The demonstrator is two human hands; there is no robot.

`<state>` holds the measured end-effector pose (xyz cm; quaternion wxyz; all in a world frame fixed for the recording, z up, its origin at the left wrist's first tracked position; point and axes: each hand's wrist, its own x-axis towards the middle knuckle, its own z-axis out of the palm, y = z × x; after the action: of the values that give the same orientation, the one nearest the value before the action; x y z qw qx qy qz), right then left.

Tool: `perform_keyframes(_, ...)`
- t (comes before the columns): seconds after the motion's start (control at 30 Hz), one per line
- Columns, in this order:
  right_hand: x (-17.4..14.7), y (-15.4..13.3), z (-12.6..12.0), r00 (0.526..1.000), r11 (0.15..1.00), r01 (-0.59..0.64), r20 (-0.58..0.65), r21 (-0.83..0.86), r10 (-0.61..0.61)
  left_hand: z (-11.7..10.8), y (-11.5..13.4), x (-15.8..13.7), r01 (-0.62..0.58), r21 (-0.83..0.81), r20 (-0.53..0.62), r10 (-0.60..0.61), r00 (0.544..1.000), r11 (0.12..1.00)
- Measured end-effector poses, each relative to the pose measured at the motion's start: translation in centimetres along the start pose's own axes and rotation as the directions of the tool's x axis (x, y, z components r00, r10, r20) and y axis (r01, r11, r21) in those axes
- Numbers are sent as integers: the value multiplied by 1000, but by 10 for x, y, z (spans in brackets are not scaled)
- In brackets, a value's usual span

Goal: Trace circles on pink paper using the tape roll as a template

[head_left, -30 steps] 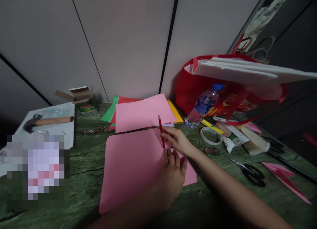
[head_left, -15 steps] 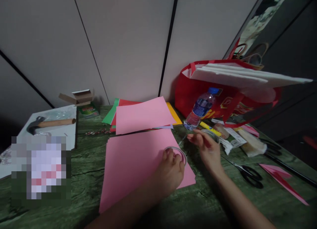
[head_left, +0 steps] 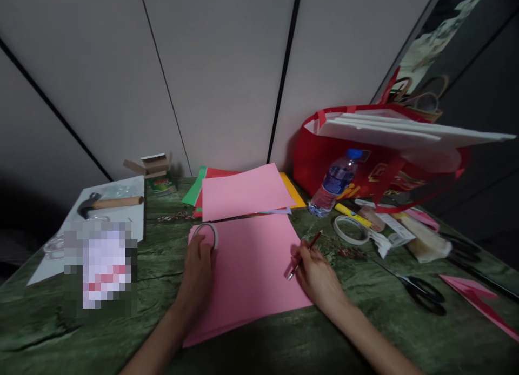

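Note:
A stack of pink paper sheets lies in front of me on the table. At the stack's upper left corner, my left hand has its fingers closed on a roll of tape, seen as a pale ring. My right hand grips a dark red pencil at the stack's right edge. The pencil slants, its pointed end up to the right and its silvery end down to the left over the paper. A second roll of tape lies on the table beyond my right hand.
Behind the stack are coloured sheets with a pink one on top. A water bottle leans by a red bag. Black-handled scissors and folded pink paper lie right. A hammer rests on a white board at left.
My left hand has carried the roll of tape from the stack's right side to its upper left corner. My right hand has come down to the right edge, where the pencil now shows clearly.

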<state>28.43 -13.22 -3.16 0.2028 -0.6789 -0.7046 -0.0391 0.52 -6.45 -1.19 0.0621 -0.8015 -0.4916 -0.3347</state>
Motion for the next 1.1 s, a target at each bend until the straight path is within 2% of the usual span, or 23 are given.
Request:
perform_keyframes(0.2, -6, -9, -9, 993, 996, -88, -78, 1, 88, 9, 1, -12, -14, 2, -15, 14, 1000, 1000)
perform_keyframes(0.3, -9, -9, -19, 975, 977, -184, -105, 112, 196, 8, 0, -12, -42, 0, -61, 42, 997, 999)
perform_keyframes(0.4, -6, -3, -33, 956, 937, -233, -117, 259, 270, 3, -1, -9, -42, -7, -161, 41, 986, 999)
perform_keyframes(0.57, 18, 2, -62, 948, 888, -143, -197, 437, 250, -8, -6, -2, 77, -121, -288, -109, 951, 990)
perform_keyframes(0.7, 62, -1, -75, 909, 878, -108, -312, 467, 277, -9, -10, -1, 182, -178, -374, -238, 896, 967)
perform_keyframes(0.8, 103, 1, -70, 873, 901, -50, -419, 431, 249, -5, -13, -3, 217, -210, -395, -285, 873, 953)
perform_keyframes(0.9, 144, 7, -51, 847, 955, 22, -513, 295, 138, -1, -14, -4, 228, -236, -362, -303, 882, 945)
perform_keyframes(0.97, 166, 12, -35, 875, 977, 23, -477, 210, 82, 1, -14, -5, 248, -258, -336, -327, 883, 934)
perform_keyframes(1.1, 195, 17, -8, 942, 996, -91, -321, 25, 94, 2, -14, -6, 287, -284, -282, -366, 887, 915)
